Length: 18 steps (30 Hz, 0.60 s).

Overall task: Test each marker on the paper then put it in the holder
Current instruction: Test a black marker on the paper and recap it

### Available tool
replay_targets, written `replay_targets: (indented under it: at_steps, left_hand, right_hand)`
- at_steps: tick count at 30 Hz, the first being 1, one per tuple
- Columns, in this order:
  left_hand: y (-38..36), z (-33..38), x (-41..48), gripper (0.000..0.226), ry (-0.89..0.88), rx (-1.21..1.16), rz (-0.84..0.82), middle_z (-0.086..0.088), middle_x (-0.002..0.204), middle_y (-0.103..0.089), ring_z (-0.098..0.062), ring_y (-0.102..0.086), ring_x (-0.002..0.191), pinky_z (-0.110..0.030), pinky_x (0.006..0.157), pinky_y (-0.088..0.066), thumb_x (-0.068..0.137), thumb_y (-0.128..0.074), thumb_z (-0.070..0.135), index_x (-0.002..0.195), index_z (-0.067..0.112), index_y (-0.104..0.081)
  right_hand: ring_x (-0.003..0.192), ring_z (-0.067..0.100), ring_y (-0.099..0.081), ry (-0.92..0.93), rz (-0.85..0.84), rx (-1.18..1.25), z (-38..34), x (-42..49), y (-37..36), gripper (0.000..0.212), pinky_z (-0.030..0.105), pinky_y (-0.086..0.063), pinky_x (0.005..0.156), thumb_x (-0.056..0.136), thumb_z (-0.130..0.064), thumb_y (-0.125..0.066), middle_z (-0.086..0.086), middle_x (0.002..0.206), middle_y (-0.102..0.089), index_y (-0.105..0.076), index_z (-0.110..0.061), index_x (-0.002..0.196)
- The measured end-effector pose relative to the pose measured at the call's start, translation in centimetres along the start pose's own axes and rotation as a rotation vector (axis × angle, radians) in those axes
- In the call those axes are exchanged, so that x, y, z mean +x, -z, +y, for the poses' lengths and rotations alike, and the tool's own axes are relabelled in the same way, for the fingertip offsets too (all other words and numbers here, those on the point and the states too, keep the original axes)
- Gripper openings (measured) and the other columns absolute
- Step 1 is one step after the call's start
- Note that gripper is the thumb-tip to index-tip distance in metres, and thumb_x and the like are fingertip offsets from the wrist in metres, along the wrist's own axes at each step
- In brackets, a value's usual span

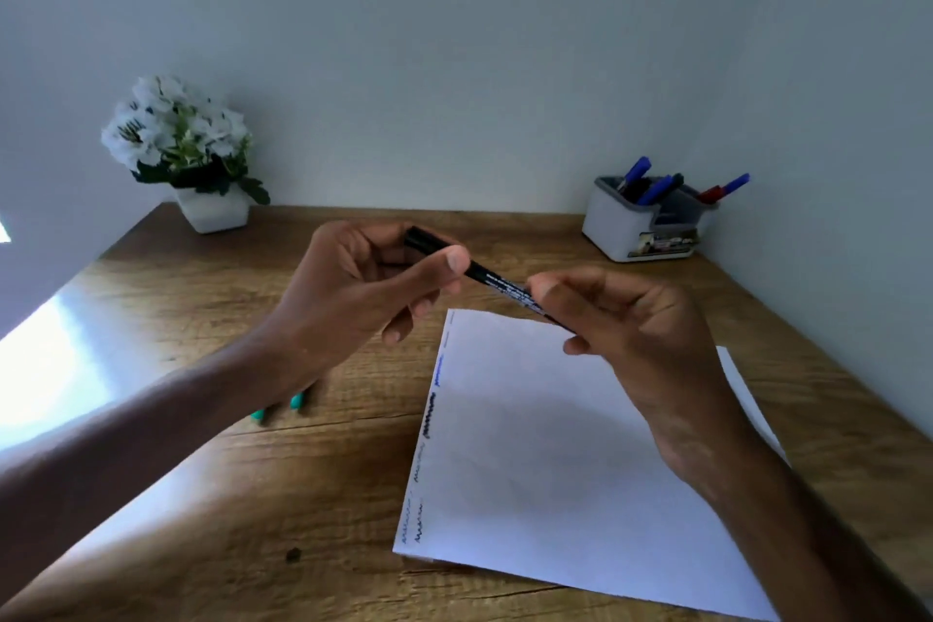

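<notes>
Paper (pixel 555 470) lies nearest on the table (pixel 252 495), with short test scribbles (pixel 429 414) down its left edge. Far left of the paper and behind it stands a white flower pot (pixel 214 212). Just left of the paper, two teal marker ends (pixel 297 401) peek out from under the forearm. Above the paper's far left corner, the left hand (pixel 353 283) curls its fingers round one end of a black marker (pixel 497 280), thumb pressed on top. The right hand (pixel 636 318) pinches the other end, above the paper's far edge. Whether the cap is on I cannot tell. The marker looks light, stiff and smooth, so a firm pinch mid-barrel should stop it slipping as the ends pull apart. Behind the paper's right side, the holder (pixel 621 227) contains blue and red markers.
</notes>
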<state>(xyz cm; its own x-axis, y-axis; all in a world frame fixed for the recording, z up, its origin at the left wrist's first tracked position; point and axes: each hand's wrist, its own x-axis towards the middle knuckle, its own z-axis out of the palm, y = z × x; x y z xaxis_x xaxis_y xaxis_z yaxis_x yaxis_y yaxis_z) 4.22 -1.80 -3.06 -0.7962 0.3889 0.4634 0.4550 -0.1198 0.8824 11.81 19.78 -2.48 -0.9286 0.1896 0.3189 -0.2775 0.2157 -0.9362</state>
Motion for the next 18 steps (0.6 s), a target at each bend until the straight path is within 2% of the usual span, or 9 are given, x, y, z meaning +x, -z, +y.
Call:
replay_targets:
  at_steps: [3, 6, 8, 10, 12, 13, 15, 16, 18]
  left_hand:
    - [-1.7, 0.8, 1.0, 0.019, -0.042, 0.052, -0.043, -0.009, 0.068, -0.069, -0.017, -0.052, 0.053, -0.024, 0.039, -0.04, 0.088, -0.072, 0.016, 0.09, -0.003, -0.072]
    - [-3.8, 1.4, 2.4, 0.02, -0.092, 0.118, -0.082, -0.005, 0.063, -0.067, -0.015, -0.053, 0.05, -0.025, 0.041, -0.043, 0.089, -0.073, 0.017, 0.086, -0.003, -0.072]
    - [-5.0, 1.5, 3.5, 0.021, -0.092, 0.12, -0.08, -0.008, 0.063, -0.066, -0.017, -0.055, 0.051, -0.026, 0.043, -0.045, 0.091, -0.073, 0.016, 0.086, -0.004, -0.071]
    - [-6.1, 1.3, 4.7, 0.021, -0.029, 0.114, -0.069, -0.018, 0.07, -0.069, -0.02, -0.058, 0.055, -0.027, 0.044, -0.049, 0.093, -0.071, 0.019, 0.09, -0.001, -0.071]
    - [-6.9, 0.7, 5.7, 0.017, 0.056, 0.15, -0.088, -0.013, 0.08, -0.073, -0.021, -0.063, 0.061, -0.031, 0.049, -0.055, 0.095, -0.07, 0.024, 0.097, 0.007, -0.072]
    - [-7.3, 0.2, 6.2, 0.017, 0.072, 0.25, -0.13, -0.006, 0.084, -0.073, -0.019, -0.066, 0.067, -0.035, 0.055, -0.059, 0.094, -0.072, 0.028, 0.101, 0.013, -0.072]
    - [-7.6, -0.8, 6.8, 0.03, 0.035, 0.645, -0.298, 0.013, 0.098, -0.069, -0.011, -0.068, 0.084, -0.036, 0.074, -0.062, 0.088, -0.075, 0.044, 0.111, 0.026, -0.068]
    - [-7.9, -1.2, 7.0, 0.038, 0.027, 0.827, -0.404, 0.019, 0.104, -0.063, -0.006, -0.065, 0.092, -0.031, 0.08, -0.059, 0.086, -0.074, 0.051, 0.117, 0.031, -0.064]
    - [-8.5, -1.7, 7.1, 0.045, 0.049, 0.973, -0.582, 0.023, 0.111, -0.054, -0.001, -0.056, 0.101, -0.018, 0.081, -0.05, 0.087, -0.071, 0.055, 0.125, 0.034, -0.06]
  right_hand:
    - [0.08, -0.002, -0.074, 0.182, -0.046, -0.147, -0.6, 0.4, 0.9, 0.012, 0.01, -0.053, 0.07, 0.085, -0.02, -0.08, -0.014, 0.086, -0.08, -0.082, -0.023, 0.096]
    - [0.089, 0.002, -0.075, 0.296, -0.076, -0.292, -1.0, 1.2, 2.2, 0.02, 0.027, -0.061, 0.081, 0.086, -0.025, -0.08, -0.015, 0.095, -0.08, -0.081, -0.024, 0.106]
    - [0.089, 0.006, -0.076, 0.312, -0.071, -0.351, -0.9, 2.0, 3.2, 0.022, 0.039, -0.064, 0.081, 0.087, -0.029, -0.079, -0.014, 0.095, -0.08, -0.08, -0.024, 0.108]
    - [0.087, 0.008, -0.076, 0.292, -0.048, -0.351, -0.6, 3.0, 4.2, 0.021, 0.043, -0.064, 0.081, 0.087, -0.026, -0.08, -0.012, 0.093, -0.08, -0.079, -0.023, 0.107]
    - [0.083, 0.007, -0.076, 0.254, 0.002, -0.343, -0.2, 4.1, 5.3, 0.022, 0.042, -0.064, 0.081, 0.085, -0.022, -0.082, -0.01, 0.089, -0.079, -0.075, -0.027, 0.106]
    - [0.08, 0.006, -0.076, 0.236, 0.044, -0.35, -0.1, 4.8, 6.0, 0.028, 0.04, -0.064, 0.08, 0.084, -0.02, -0.083, -0.01, 0.088, -0.079, -0.071, -0.029, 0.107]
    - [0.077, 0.01, -0.077, 0.217, 0.12, -0.348, 0.0, 6.0, 7.5, 0.04, 0.041, -0.065, 0.076, 0.083, -0.012, -0.083, -0.006, 0.092, -0.078, -0.064, -0.024, 0.116]
    - [0.077, 0.013, -0.077, 0.222, 0.147, -0.339, 0.0, 6.7, 8.2, 0.046, 0.042, -0.065, 0.073, 0.083, -0.007, -0.082, -0.004, 0.096, -0.078, -0.06, -0.02, 0.122]
    - [0.08, 0.015, -0.077, 0.256, 0.205, -0.374, 0.2, 8.1, 9.7, 0.06, 0.042, -0.066, 0.072, 0.083, -0.001, -0.081, 0.0, 0.1, -0.077, -0.053, -0.02, 0.132]
